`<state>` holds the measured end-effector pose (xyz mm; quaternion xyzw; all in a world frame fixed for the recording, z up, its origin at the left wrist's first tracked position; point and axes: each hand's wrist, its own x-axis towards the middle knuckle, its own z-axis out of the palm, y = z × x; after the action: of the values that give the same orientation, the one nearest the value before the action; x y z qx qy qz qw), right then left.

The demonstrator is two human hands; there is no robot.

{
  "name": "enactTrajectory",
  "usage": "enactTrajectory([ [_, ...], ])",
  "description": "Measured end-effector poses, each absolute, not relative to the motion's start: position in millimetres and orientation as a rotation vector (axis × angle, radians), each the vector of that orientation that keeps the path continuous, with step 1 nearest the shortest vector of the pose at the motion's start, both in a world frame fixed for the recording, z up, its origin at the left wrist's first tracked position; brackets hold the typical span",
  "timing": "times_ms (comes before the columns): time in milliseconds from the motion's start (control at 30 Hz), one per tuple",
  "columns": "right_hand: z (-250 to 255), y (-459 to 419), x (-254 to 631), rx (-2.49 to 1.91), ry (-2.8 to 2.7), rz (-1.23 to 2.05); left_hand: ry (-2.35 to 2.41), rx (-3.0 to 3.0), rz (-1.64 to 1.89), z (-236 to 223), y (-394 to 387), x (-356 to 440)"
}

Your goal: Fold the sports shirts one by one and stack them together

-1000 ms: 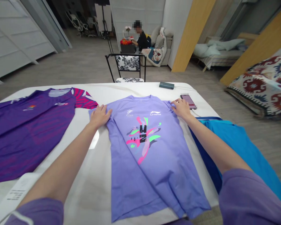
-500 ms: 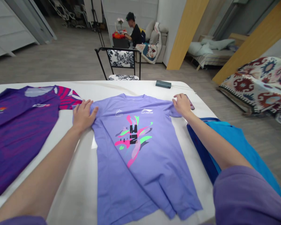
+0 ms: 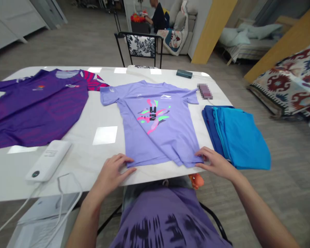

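Observation:
A lavender short-sleeved T-shirt (image 3: 175,137) with a colourful print lies front up on the white table, its neck away from me and a diagonal crease across its body. At the hem's left corner is my left hand (image 3: 113,174), thumb and forefinger apart, fingertips touching the cloth. My right hand (image 3: 214,161) is at the right corner, fingers on the fabric and thumb apart from them by the hem. Folded blue clothes (image 3: 245,137) lie just right of the shirt. A purple and pink sports shirt (image 3: 49,106) is spread out to its left.
On the white table (image 3: 103,115) lie a white power bank (image 3: 50,160) with a cable, a phone (image 3: 205,91) and a dark box-shaped device (image 3: 184,74). Beyond the far edge stands a chair (image 3: 142,44). A person (image 3: 158,17) sits farther back. A box (image 3: 41,220) is below the near left edge.
Both hands have moved from the shirt's sleeves down to the near hem corners. The view has tilted down, bringing the power bank and the near table edge into sight.

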<state>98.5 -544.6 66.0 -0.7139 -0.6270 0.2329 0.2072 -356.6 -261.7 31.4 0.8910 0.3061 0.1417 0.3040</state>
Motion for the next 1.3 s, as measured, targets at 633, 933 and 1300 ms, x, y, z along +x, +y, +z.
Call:
enactTrajectory([
  [633,43.1,-598.3,70.6,-1.956,-1.518,0.183,1.462,2.002,1.055,36.8,-293.3,-431.4],
  [933,65.5,-616.6,82.1,-2.013,-1.841,0.437,1.283,2.334,0.845,10.6,-320.3,-491.2],
  [1300,82.2,-288.4,233.2,-2.385,-1.473,0.145,1.251,2.49,0.679,66.4,-18.8,-261.2],
])
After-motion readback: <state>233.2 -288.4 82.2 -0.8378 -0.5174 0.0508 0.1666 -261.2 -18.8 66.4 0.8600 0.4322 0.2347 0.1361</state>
